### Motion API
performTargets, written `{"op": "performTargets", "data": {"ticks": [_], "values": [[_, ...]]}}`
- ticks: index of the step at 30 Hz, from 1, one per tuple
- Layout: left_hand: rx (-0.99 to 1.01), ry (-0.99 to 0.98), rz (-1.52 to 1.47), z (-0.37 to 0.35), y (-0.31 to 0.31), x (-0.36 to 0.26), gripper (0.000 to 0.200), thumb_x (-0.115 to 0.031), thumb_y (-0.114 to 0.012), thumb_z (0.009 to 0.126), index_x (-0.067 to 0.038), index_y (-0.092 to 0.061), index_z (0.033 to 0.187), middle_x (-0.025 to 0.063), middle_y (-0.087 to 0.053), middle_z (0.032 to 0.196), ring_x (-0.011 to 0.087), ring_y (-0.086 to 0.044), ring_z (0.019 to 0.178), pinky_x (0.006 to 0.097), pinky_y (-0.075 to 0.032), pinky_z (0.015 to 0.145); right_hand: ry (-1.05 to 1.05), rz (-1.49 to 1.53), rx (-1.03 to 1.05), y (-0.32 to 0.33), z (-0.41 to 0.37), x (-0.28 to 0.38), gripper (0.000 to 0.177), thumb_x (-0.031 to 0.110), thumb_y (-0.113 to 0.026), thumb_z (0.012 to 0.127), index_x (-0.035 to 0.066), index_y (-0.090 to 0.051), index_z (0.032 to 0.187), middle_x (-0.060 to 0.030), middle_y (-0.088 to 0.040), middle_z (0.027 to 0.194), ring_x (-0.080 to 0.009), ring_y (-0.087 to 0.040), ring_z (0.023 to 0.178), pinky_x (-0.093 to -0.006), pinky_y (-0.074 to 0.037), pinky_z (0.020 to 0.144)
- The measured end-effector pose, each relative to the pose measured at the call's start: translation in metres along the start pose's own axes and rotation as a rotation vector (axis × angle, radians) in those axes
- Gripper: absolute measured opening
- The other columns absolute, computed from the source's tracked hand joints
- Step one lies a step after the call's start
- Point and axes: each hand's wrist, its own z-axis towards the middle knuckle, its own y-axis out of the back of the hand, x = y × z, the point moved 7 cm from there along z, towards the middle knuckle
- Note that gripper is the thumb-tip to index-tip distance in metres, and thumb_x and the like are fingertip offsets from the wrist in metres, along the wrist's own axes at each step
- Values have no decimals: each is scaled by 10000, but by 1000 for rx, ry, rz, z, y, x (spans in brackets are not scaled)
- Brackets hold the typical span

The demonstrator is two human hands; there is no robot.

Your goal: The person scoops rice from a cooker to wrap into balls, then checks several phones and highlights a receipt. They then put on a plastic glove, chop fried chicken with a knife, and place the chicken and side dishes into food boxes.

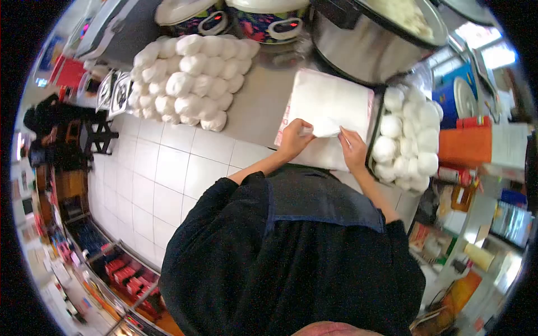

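A stack of thin white plastic bags (330, 95) with pink print along its edges lies on the counter in front of me. At its near edge, my left hand (296, 138) is closed on the edge of a thin plastic bag (326, 129). My right hand (353, 149) pinches the same bag from the other side, fingertips together. Right beside the stack, a dark tray holds many white round bundles (392, 126), smooth and apparently wrapped in plastic. More such bundles (190, 84) are piled high on the left of the counter.
A large steel pot (364, 47) with white food inside stands behind the stack. Two patterned electric cookers (269, 22) are at the back. An orange box (465, 144) sits beyond the right tray. A person in dark clothes (67, 115) is at far left, near a black stool (103, 135).
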Motion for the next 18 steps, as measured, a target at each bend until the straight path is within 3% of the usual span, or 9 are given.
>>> {"op": "performTargets", "data": {"ticks": [1, 2, 5, 9, 10, 12, 14, 16, 18], "values": [[-66, 311, -65, 3, 8, 12, 273, -134, -776, 636, -23, -595, 808, 93, -580, 770, 171, -572, 779, 287, -446, 648, -215, 56, -32, -5, -4, -10, 206, 113, -651, 807, -3, -646, 977, -84, -647, 812, -109, -555, 637, -225, -431, 583], [-182, 335, -276, 4, 3, 26, 295, -161, -805, 610, -17, -562, 695, 63, -508, 616, 125, -515, 602, 261, -382, 525, -307, 166, -58, -10, -7, -12, 197, 134, -663, 806, -8, -649, 942, -67, -639, 782, -91, -538, 641, -216, -413, 565], [-347, 155, -218, 19, 17, 4, 267, -141, -775, 627, -26, -543, 691, 69, -484, 584, 183, -465, 571, 296, -375, 543, -541, 440, -84, -40, -14, -33, 219, 156, -687, 797, -20, -638, 916, -43, -619, 776, -78, -525, 666, -206, -414, 570], [-158, -1, 41, 31, -6, 3, 132, -80, -643, 725, -2, -554, 783, 157, -569, 815, 294, -564, 758, 383, -452, 649, -874, 727, -156, -65, -20, -31, 233, 95, -675, 801, -41, -586, 968, -93, -607, 915, -116, -578, 798, -248, -500, 712], [-102, -147, 71, 26, -11, -6, 174, -44, -616, 738, 22, -585, 896, 188, -599, 945, 346, -566, 836, 407, -463, 723, -867, 725, -150, -64, -16, -28, 233, 95, -675, 801, -41, -586, 968, -93, -607, 915, -116, -578, 798, -248, -500, 712], [-118, -172, 116, 14, -16, -11, 241, -27, -592, 737, 44, -569, 966, 200, -589, 1006, 358, -553, 888, 414, -455, 765, -747, 834, -101, -62, -5, -16, 377, 50, -686, 766, -71, -519, 1082, -70, -581, 966, -136, -568, 805, -249, -507, 694], [-78, -233, 286, 4, -23, -15, 359, -3, -544, 742, 96, -521, 1086, 227, -560, 1129, 368, -554, 923, 416, -454, 807, -614, 816, -90, -58, 4, -4, 320, 34, -673, 768, -65, -547, 1045, -66, -590, 942, -131, -577, 799, -252, -505, 686], [31, -212, 249, 10, -23, -3, 352, -14, -550, 729, 80, -536, 1068, 222, -578, 1083, 350, -563, 913, 411, -462, 796, -491, 800, -76, -54, 11, 8, 265, 19, -661, 770, -58, -575, 1008, -62, -600, 917, -126, -586, 793, -255, -503, 678], [282, -54, 220, 30, -20, 0, 305, -68, -605, 676, 37, -591, 962, 182, -639, 890, 314, -593, 809, 400, -487, 692, -311, 202, 58, -47, 21, 20, 112, 3, -632, 771, -27, -628, 879, -67, -614, 823, -143, -608, 728, -255, -497, 659]]}}
